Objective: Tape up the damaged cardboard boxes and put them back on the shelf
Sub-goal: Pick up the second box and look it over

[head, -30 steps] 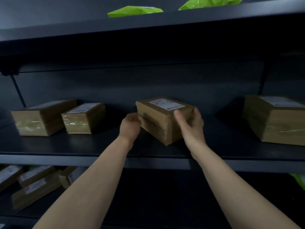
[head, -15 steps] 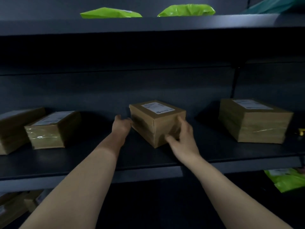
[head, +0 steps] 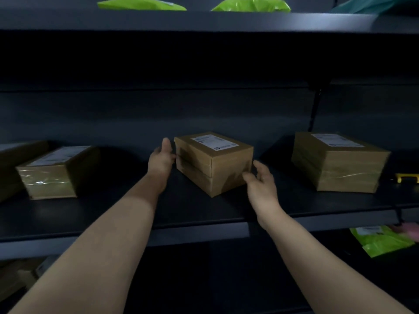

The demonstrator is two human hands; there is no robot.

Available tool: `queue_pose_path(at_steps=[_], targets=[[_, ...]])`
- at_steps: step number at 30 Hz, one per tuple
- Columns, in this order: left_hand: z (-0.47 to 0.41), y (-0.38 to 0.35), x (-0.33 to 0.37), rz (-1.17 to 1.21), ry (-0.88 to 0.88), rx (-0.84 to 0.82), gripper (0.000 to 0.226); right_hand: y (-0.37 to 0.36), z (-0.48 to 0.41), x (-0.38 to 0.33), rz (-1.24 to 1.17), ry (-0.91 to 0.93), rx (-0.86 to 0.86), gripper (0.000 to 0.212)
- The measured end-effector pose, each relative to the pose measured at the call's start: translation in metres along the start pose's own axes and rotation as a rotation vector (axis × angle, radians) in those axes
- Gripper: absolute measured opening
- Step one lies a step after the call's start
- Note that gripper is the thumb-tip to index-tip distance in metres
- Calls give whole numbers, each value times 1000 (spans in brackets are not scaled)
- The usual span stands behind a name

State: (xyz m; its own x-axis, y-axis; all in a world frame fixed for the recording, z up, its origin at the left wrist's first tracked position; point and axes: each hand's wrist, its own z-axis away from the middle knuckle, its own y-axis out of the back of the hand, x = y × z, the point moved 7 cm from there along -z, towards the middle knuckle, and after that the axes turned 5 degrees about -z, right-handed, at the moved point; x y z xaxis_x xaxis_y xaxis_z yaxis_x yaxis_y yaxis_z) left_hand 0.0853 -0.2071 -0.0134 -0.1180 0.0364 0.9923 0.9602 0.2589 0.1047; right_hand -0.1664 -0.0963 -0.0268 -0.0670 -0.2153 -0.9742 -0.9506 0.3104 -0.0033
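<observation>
Cardboard box (head: pixel 213 164) between left hand (head: pixel 160 159) and right hand (head: pixel 260 182), both slack-fingered; bigger box (head: pixel 337 164) rightward.

1. Dark grey metal shelving (head: pixel 367 109) fills the whole view, seen head-on in dim indoor light.
2. The middle shelf (head: pixel 102 214) runs almost level across the frame, its front lip paler than the deck behind it.
3. The upper shelf (head: pixel 204 21) throws deep shadow over the top of the back panel (head: pixel 158 114), which shows faint horizontal seams.
4. A black upright (head: pixel 314 109) with an angled bracket stands at right, between two bays.
5. The lower bay (head: pixel 204 282) lies almost wholly in darkness.
</observation>
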Motion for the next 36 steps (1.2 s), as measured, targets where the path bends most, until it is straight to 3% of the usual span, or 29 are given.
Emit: queue_pose_path(at_steps=[5, 10, 16, 20, 26, 31, 34, 36], targets=[[-30, 5, -19, 3, 128, 76, 102, -21, 15, -8, 255, 58, -258, 59], [-28, -8, -16, 31, 124, 62, 70, -22, 16, -4, 317, 44, -289, 70], [-11, -23, -2, 19, 77, -41, 60, -9, -3, -4, 315, 33, -274, 76], [16, -35, 4, 26, 21, -88, 57, 21, -21, 0, 221, -17, -88, 95], [59, -50, 26, 269, -123, -47, 55, 58, -32, -14, -173, -23, -35, 79], [85, -56, 45, 299, -221, 12, 60, 81, -36, -21, -289, -28, -2, 34], [99, -60, 48, 316, -238, 63, 51, 86, -37, -25, -297, 23, -76, 31], [106, -64, 47, 346, -228, 97, 49, 90, -39, -25, -274, 36, -108, 42]])
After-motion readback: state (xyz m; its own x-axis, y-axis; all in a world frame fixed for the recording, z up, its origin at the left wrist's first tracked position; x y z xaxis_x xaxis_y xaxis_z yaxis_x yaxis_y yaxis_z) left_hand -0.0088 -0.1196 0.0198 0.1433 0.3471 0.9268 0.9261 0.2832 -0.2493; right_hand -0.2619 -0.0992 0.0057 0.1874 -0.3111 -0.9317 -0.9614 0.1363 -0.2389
